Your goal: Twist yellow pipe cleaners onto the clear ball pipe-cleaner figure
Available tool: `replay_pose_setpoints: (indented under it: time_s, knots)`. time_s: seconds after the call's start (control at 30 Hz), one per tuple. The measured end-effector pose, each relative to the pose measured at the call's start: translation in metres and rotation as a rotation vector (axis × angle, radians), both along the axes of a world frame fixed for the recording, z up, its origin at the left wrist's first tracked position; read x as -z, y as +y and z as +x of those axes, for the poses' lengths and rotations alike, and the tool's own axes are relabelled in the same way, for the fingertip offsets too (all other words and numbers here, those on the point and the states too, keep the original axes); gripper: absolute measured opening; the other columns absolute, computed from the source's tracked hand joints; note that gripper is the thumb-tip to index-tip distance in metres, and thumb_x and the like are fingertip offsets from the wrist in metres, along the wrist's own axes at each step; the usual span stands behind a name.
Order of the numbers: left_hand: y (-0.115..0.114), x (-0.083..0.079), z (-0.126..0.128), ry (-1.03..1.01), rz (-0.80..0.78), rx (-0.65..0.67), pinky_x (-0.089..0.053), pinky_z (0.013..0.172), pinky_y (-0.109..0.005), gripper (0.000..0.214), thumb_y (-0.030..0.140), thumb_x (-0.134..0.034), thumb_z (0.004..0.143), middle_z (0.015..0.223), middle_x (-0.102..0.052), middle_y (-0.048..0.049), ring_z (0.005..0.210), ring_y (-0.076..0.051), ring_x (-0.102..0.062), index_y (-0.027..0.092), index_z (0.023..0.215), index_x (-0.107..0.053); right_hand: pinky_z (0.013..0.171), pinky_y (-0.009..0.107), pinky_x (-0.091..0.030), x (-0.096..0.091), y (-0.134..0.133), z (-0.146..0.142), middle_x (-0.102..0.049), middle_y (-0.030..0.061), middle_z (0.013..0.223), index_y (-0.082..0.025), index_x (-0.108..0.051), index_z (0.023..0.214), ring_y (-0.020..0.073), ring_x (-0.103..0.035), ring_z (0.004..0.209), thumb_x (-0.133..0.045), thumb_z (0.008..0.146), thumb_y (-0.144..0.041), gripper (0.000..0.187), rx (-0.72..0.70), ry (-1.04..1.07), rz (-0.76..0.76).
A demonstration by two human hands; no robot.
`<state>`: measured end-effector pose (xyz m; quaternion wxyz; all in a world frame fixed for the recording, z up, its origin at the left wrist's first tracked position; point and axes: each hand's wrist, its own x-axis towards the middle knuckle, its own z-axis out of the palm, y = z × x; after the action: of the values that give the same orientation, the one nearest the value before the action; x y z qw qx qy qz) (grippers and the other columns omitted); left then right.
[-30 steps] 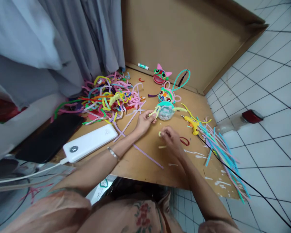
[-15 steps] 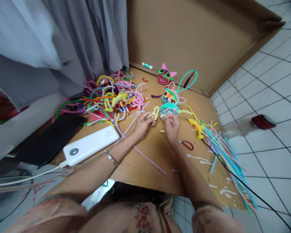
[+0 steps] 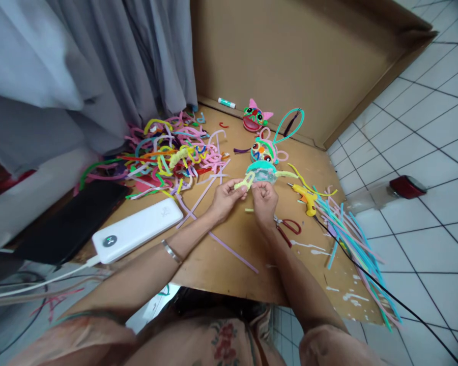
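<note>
My left hand (image 3: 225, 197) pinches a yellow pipe-cleaner loop (image 3: 245, 180) that juts from a teal-rimmed round craft piece (image 3: 262, 172) on the cardboard sheet (image 3: 229, 239). My right hand (image 3: 265, 199) is closed beside it, fingertips at the same yellow loop and the piece's lower edge. The two hands almost touch. A short yellow offcut (image 3: 249, 210) lies between my wrists. Behind the piece stand an owl-faced pipe-cleaner figure (image 3: 262, 149) and a pink-eared one (image 3: 255, 116).
A heap of coloured pipe cleaners (image 3: 168, 152) lies left. A white power bank (image 3: 137, 230) and a black slab (image 3: 70, 218) sit nearer me. Red-handled scissors (image 3: 288, 227), a yellow glue gun (image 3: 305, 195), straight pipe cleaners (image 3: 347, 234) and a glue stick (image 3: 226, 103) lie around.
My right hand rose from the cardboard near the scissors up to the round piece and closed in beside my left hand. The left hand kept hold of the yellow loop.
</note>
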<state>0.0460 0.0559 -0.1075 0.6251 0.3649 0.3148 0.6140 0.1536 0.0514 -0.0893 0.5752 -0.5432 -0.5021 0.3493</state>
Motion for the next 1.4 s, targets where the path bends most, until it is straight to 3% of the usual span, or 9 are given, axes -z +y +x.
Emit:
replay_pose_setpoints:
  time_s: [0.17,0.37,0.57,0.87,1.13,1.4]
  knots:
    - [0.003,0.003,-0.002,-0.01,0.006,-0.057,-0.04,0.059,-0.021,0.044,0.042,-0.083,0.056,0.065,-0.059,0.0046,0.055,-0.006,-0.051,0.014,0.083,-0.062,0.046,0.02,-0.028,0.003,-0.002,0.001,-0.039,-0.0107,0.048,-0.021,-0.05,0.072,0.0064,-0.032,0.043,-0.057,0.071,-0.034,0.015,-0.059,-0.003,-0.018]
    - [0.002,0.0,-0.005,0.044,0.048,-0.026,-0.039,0.059,-0.02,0.037,0.043,-0.078,0.063,0.061,-0.055,0.0043,0.056,-0.006,-0.048,0.014,0.077,-0.06,0.042,0.02,-0.024,0.002,-0.002,0.002,-0.044,-0.0095,0.046,-0.021,-0.05,0.068,0.0056,-0.031,0.04,-0.061,0.069,-0.04,0.022,-0.181,0.025,-0.058]
    - [0.002,-0.003,-0.005,0.024,0.031,-0.001,-0.039,0.057,-0.02,0.042,0.045,-0.081,0.058,0.061,-0.055,0.0039,0.055,-0.007,-0.047,0.014,0.077,-0.061,0.039,0.02,-0.027,0.006,0.002,0.008,-0.049,-0.0082,0.047,-0.02,-0.055,0.072,0.006,-0.036,0.037,-0.066,0.067,-0.049,0.032,-0.233,0.093,-0.141]
    - [-0.001,-0.005,-0.005,0.037,0.002,0.034,-0.041,0.056,-0.021,0.046,0.046,-0.084,0.054,0.064,-0.06,0.0023,0.053,-0.007,-0.049,0.014,0.082,-0.067,0.04,0.02,-0.023,0.0,0.003,0.006,-0.043,-0.0098,0.043,-0.019,-0.054,0.067,0.0051,-0.03,0.038,-0.067,0.062,-0.043,0.027,-0.042,0.138,-0.102]
    - [0.001,-0.005,-0.005,0.028,-0.034,0.016,-0.043,0.056,-0.021,0.049,0.044,-0.087,0.049,0.068,-0.064,0.0011,0.053,-0.007,-0.051,0.014,0.082,-0.068,0.042,0.02,-0.026,-0.001,0.001,0.004,-0.046,-0.0084,0.045,-0.019,-0.054,0.067,0.0064,-0.034,0.04,-0.064,0.063,-0.04,0.023,-0.064,0.099,-0.097]
    - [0.0,-0.004,-0.005,0.065,0.028,0.016,-0.042,0.057,-0.022,0.043,0.045,-0.083,0.055,0.064,-0.061,0.0019,0.054,-0.008,-0.05,0.014,0.081,-0.067,0.044,0.02,-0.026,-0.007,-0.006,0.001,-0.045,-0.0085,0.047,-0.019,-0.053,0.066,0.006,-0.035,0.044,-0.06,0.067,-0.037,0.02,-0.036,-0.009,-0.02]
